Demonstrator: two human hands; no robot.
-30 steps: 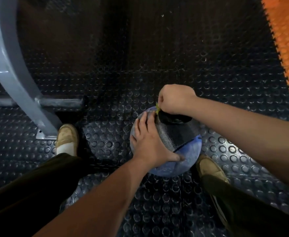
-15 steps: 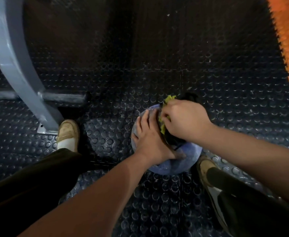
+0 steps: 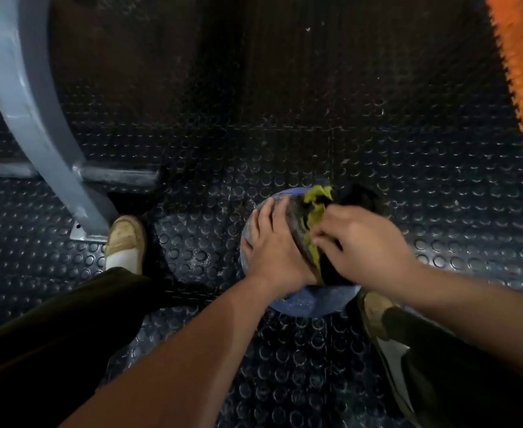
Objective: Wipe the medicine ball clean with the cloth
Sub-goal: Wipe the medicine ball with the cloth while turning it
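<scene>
- Head view: ball (image 3: 312, 299) sits on the studded floor (image 3: 285, 118), touching the right shoe (image 3: 374, 307).
- Left grip (image 3: 274, 245) lies flat on ball, fingers straight.
- Right grip (image 3: 362, 242), fingers curled, presses bunched cloth (image 3: 317, 196) onto ball's top.

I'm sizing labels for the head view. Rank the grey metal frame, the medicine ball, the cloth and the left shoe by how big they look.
1. grey metal frame
2. medicine ball, partly covered
3. cloth, bunched under the right hand; its lead over the next is unsure
4. left shoe
</scene>
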